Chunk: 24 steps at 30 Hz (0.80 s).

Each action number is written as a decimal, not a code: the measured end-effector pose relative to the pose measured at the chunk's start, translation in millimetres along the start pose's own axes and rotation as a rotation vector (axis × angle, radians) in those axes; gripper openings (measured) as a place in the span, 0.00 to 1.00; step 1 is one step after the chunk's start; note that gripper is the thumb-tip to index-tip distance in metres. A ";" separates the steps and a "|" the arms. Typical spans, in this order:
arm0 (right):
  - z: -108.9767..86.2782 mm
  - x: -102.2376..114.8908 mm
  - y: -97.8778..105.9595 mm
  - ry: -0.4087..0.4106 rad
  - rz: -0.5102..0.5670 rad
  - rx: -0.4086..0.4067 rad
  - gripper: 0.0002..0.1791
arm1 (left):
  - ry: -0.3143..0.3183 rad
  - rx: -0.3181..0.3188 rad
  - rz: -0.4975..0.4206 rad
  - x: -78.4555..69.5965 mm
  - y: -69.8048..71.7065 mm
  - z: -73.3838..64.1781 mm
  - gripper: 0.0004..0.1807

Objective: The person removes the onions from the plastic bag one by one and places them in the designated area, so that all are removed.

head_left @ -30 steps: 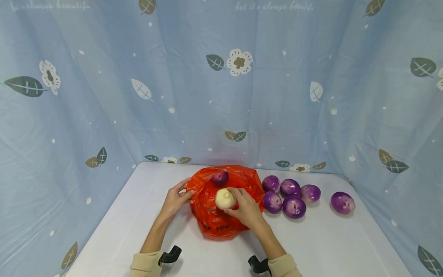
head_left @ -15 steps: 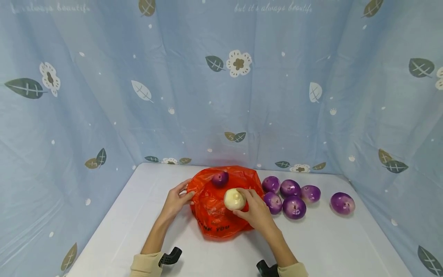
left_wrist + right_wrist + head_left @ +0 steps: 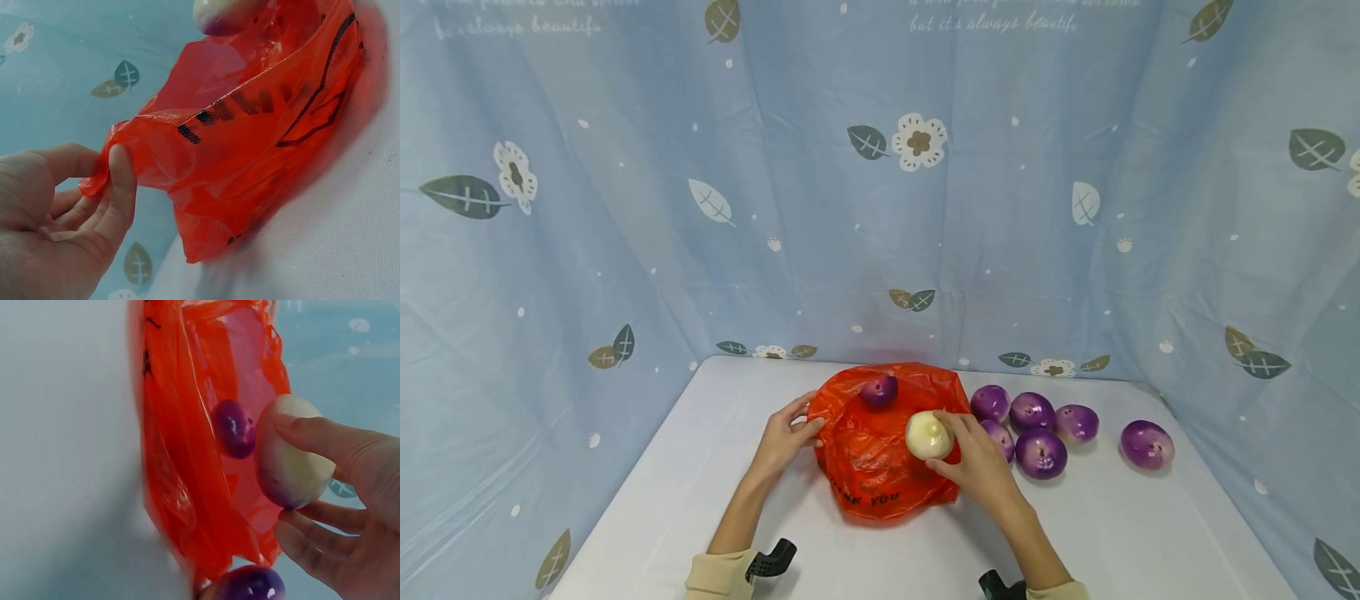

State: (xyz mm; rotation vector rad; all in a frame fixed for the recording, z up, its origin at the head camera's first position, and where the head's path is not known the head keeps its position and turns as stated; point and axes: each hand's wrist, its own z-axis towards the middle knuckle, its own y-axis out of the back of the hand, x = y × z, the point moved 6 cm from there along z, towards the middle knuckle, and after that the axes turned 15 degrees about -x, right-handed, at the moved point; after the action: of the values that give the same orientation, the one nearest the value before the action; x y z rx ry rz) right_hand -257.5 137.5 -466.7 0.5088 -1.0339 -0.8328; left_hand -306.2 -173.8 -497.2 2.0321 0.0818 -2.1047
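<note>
A red plastic bag (image 3: pixel 872 467) with black lettering lies with its mouth spread. My left hand (image 3: pixel 781 437) pinches the bag's left rim between thumb and fingers, plain in the left wrist view. At the bag's right side, my right hand (image 3: pixel 977 458) holds a round purple-and-white turnip-like vegetable (image 3: pixel 928 435), its pale end facing the head camera. In the right wrist view the thumb (image 3: pixel 312 431) presses one side of this vegetable (image 3: pixel 290 456) with fingers beneath. Another purple one (image 3: pixel 878 392) sits inside the bag, toward the back.
Several more purple vegetables (image 3: pixel 1041 454) cluster just right of the bag, one partly behind my right hand. A single one (image 3: pixel 1146 445) lies farther right. The white table (image 3: pixel 1150 533) meets a blue patterned curtain (image 3: pixel 820 208) at the back and sides.
My right hand has moved right with the pale-ended vegetable, from over the bag's middle to its right side. The left hand keeps its grip on the rim.
</note>
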 end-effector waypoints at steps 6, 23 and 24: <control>-0.4 -5.1 10.9 0.008 -0.011 -0.011 0.40 | 0.005 0.008 -0.007 -0.9 -0.9 -1.5 0.30; -5.2 -25.1 43.7 0.014 0.004 -0.085 0.42 | -0.002 0.007 -0.018 -2.7 0.4 0.8 0.30; -6.0 -27.3 45.4 0.003 0.002 -0.081 0.42 | 0.001 0.006 -0.017 -2.6 0.5 0.7 0.30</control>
State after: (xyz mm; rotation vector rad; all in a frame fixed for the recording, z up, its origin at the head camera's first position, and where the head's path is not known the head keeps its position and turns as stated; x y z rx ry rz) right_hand -242.9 186.5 -451.5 0.4401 -0.9936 -0.8678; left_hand -306.7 -174.2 -494.5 2.0431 0.0938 -2.1163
